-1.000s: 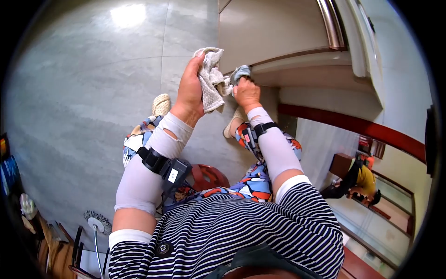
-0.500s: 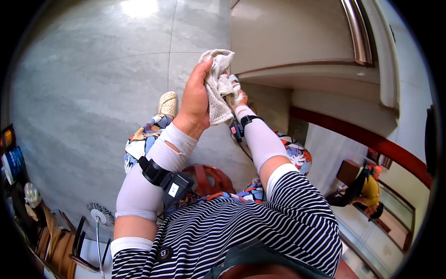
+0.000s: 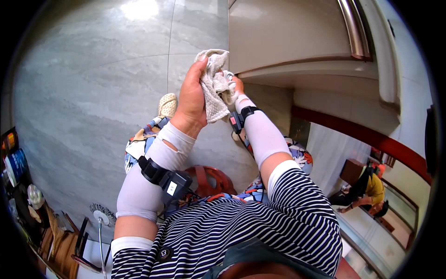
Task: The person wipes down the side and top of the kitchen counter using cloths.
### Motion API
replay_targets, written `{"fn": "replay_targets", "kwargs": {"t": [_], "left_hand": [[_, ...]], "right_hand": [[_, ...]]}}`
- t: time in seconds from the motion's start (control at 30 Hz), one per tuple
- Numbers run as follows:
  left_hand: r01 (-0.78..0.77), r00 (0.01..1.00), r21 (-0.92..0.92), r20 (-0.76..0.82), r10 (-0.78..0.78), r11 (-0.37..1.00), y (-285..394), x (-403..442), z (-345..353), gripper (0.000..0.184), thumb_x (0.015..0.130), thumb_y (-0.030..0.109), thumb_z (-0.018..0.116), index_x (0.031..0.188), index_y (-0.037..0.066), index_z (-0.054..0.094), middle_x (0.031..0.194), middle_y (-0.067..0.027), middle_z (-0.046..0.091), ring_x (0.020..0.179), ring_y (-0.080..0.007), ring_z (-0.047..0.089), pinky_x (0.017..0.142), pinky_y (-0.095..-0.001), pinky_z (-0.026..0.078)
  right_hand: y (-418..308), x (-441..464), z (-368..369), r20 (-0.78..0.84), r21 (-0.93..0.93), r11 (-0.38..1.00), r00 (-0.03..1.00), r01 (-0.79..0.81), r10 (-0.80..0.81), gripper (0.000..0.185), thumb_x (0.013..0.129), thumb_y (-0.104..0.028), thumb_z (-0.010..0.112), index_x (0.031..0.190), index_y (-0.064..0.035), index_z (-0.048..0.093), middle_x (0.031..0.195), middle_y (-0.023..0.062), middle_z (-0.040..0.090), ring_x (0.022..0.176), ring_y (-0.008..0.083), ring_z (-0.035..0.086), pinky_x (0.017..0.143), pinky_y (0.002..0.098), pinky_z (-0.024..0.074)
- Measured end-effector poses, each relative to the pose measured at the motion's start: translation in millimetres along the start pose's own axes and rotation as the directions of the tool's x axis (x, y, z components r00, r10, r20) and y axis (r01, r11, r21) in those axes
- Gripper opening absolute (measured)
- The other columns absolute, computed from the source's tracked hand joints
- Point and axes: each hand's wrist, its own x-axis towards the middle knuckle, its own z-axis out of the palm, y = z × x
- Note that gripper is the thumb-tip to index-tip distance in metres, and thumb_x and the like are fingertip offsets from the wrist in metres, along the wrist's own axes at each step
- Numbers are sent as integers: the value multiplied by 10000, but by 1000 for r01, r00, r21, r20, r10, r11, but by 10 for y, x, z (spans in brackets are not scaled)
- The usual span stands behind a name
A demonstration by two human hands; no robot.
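A crumpled off-white textured cloth point(image 3: 215, 93) hangs in my left hand point(image 3: 191, 93), with the thumb pressed on its upper edge and the other fingers hidden behind it. Just right of the cloth, my right hand point(image 3: 238, 85) is closed at the cloth's far side. Most of its fingers are covered, and what it grips there is too small and hidden to make out. Both hands are held above the grey floor, beside a beige cabinet.
The beige cabinet point(image 3: 288, 32) with a metal handle stands at upper right. A red stool point(image 3: 211, 180) is beneath me. A round brush on a pole point(image 3: 102, 216) lies lower left. Another person point(image 3: 371, 186) in yellow bends at the right, beyond a dark red edge point(image 3: 362, 132).
My right hand has moved in behind the cloth, hiding the light blue bundle seen in it earlier. The view has shifted slightly, and my left hand still holds the cloth.
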Motion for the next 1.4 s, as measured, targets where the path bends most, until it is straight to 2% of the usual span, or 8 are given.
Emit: {"fn": "replay_targets", "kwargs": {"t": [0.07, 0.13, 0.53, 0.7, 0.83, 1.07, 1.2, 1.4], "left_hand": [[-33, 998, 41, -57, 36, 999, -10, 36, -51, 318, 992, 355, 460, 1073, 68, 570, 812, -82, 619, 683, -178, 625, 622, -316, 533], [-31, 999, 32, -35, 32, 999, -8, 46, -66, 315, 991, 354, 464, 1072, 69, 570, 811, -79, 619, 688, -175, 620, 635, -317, 532], [-70, 995, 16, 68, 69, 997, 14, 63, -100, 224, 983, 310, 477, 1046, 116, 570, 830, -23, 603, 699, -132, 603, 611, -312, 540], [-38, 996, 13, 83, 37, 999, 20, 57, -78, 251, 984, 332, 462, 1050, 115, 569, 810, -27, 594, 678, -154, 609, 586, -343, 550], [-20, 996, 16, 87, 18, 1000, 15, 31, -43, 271, 982, 351, 458, 1068, 118, 567, 807, -36, 590, 676, -178, 615, 570, -378, 561], [-27, 993, 28, 117, 23, 999, 54, 6, -30, 291, 980, 372, 454, 1076, 121, 566, 791, -39, 592, 660, -183, 618, 561, -383, 561], [-54, 991, 37, 121, 49, 998, 79, 11, -29, 283, 981, 365, 452, 1064, 121, 568, 788, -36, 593, 657, -178, 619, 561, -377, 562], [-65, 994, 8, 91, 64, 998, 84, 47, -81, 257, 980, 343, 452, 1046, 123, 568, 810, -35, 599, 665, -170, 624, 567, -375, 563]], "right_hand": [[30, -41, -117, -26, 72, 997, 1000, -10, 12, 441, 789, -316, 524, 1004, 38, 673, 1065, 287, 644, 1016, 433, 617, 906, 464, 481], [-189, -196, -412, 17, -208, 973, 995, 95, -93, 417, 787, -304, 535, 980, 39, 676, 1032, 288, 648, 989, 434, 621, 888, 474, 483], [-1056, -995, -1439, -254, -64, 967, 933, 247, -255, 321, 791, -297, 575, 839, 12, 646, 815, 263, 652, 780, 445, 626, 718, 492, 495], [-1360, -1263, -1951, -312, 152, 910, 893, 385, -325, 242, 814, -228, 630, 818, 14, 630, 657, 150, 633, 581, 197, 579, 586, 360, 471], [-1739, -1576, -2373, -340, 312, 840, 878, 443, -336, 158, 861, -135, 620, 880, 17, 661, 712, -4, 640, 652, 58, 533, 594, 272, 462], [-2084, -1861, -2808, -569, 177, 692, 647, 699, -508, 232, 897, -144, 650, 1031, 46, 632, 888, 33, 670, 791, 83, 577, 709, 272, 495], [-2159, -1948, -2757, -673, -106, 758, 515, 644, -531, 293, 905, -130, 642, 1122, 63, 608, 1010, 83, 683, 899, 126, 604, 811, 286, 490], [-1856, -1701, -2354, -700, -160, 757, 468, 634, -540, 317, 901, -137, 624, 1164, 37, 600, 1052, 127, 695, 949, 202, 654, 848, 316, 492]]}}
